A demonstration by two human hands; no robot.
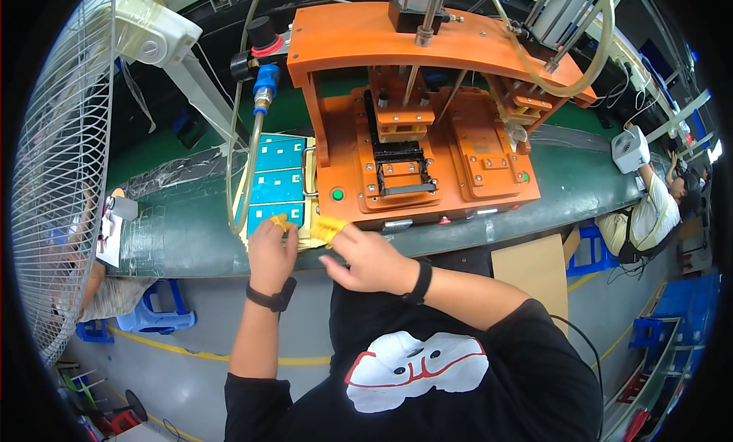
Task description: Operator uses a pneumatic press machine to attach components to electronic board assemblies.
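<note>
My left hand [271,251] is at the near edge of the blue panels [278,187], which have small pale cut-outs and lie on a yellowish tray [311,213]. Yellow covering, like finger cots, shows at its fingertips. Its fingers bend toward the thumb; anything between them is too small to see. To its right, my right hand [370,260] points left with its thumb apart from the fingers. Its fingertips also look covered in yellow, over the tray's near right corner. An orange press fixture [343,190] stands just beyond, a black frame-like part [405,188] seated in its middle nest.
A clear hose [246,174] hangs from a blue fitting left of the panels. The wire fan guard [65,167] fills the left side. A cardboard sheet [531,270] lies right of my body. Other people sit at the green bench's [191,236] left and right ends.
</note>
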